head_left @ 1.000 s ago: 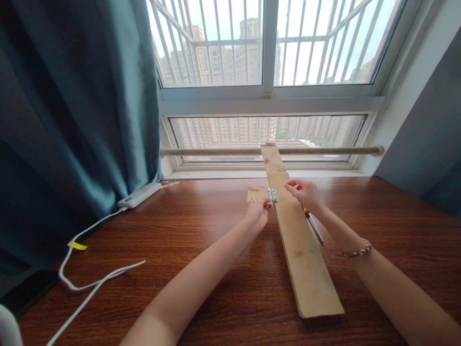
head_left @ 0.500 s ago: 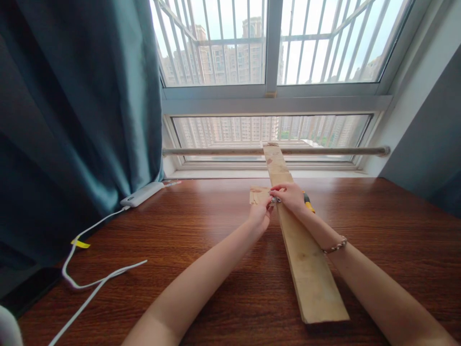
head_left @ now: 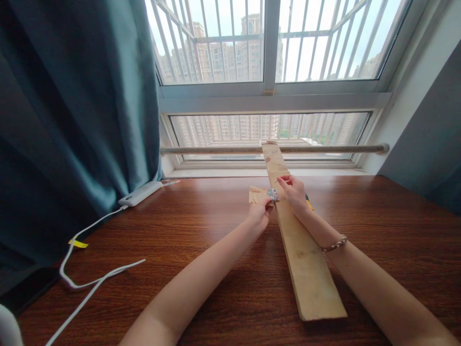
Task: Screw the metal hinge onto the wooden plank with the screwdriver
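Observation:
A long wooden plank (head_left: 302, 250) lies on the brown table (head_left: 201, 230), its far end resting on a rail at the window. A small wooden piece (head_left: 256, 194) sits at its left side, joined by a small metal hinge (head_left: 273, 194). My left hand (head_left: 260, 211) has its fingers closed, pressing on the hinge and the small piece. My right hand (head_left: 293, 191) rests over the plank beside the hinge, pinching something thin, perhaps a screw. A yellow-handled screwdriver (head_left: 309, 203) lies partly hidden under my right wrist.
A white power bank (head_left: 141, 193) with white cables (head_left: 90, 283) lies at the left, near a teal curtain (head_left: 72, 120). A horizontal rail (head_left: 216, 150) runs along the barred window. A dark phone (head_left: 29, 288) sits at the table's left edge.
My right hand moved from the plank's right side over to the hinge, then lifted slightly with a thin item pinched. My left hand stayed on the hinge.

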Demonstrator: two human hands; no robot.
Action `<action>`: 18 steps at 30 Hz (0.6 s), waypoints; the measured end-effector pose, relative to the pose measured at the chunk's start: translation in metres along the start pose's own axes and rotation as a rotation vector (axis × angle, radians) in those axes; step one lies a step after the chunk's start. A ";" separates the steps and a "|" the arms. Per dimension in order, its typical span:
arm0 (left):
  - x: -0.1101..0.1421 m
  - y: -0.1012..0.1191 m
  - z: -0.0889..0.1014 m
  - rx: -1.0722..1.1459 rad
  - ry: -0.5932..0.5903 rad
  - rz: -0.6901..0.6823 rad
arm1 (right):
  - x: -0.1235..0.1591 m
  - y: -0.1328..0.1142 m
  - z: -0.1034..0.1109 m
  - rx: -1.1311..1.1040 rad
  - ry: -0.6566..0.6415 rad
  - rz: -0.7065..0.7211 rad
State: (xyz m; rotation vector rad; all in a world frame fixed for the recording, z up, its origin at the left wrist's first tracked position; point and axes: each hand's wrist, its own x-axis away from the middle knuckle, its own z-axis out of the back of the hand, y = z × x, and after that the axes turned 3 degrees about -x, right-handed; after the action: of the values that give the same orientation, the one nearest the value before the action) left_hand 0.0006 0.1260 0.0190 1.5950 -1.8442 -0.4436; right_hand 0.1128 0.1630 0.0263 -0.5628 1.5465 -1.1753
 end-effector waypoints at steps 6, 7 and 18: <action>0.000 0.005 -0.002 -0.020 -0.010 -0.020 | -0.003 -0.008 0.011 -0.504 0.004 -0.261; 0.000 0.006 -0.002 -0.030 -0.007 -0.022 | -0.003 -0.011 0.016 -0.492 -0.043 -0.305; -0.002 0.008 -0.001 -0.029 -0.043 0.000 | 0.002 -0.015 0.028 0.310 -0.582 0.052</action>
State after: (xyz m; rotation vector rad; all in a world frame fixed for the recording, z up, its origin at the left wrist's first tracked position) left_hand -0.0045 0.1301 0.0243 1.5773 -1.8611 -0.5060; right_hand 0.1350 0.1445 0.0407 -0.5850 0.8623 -1.0622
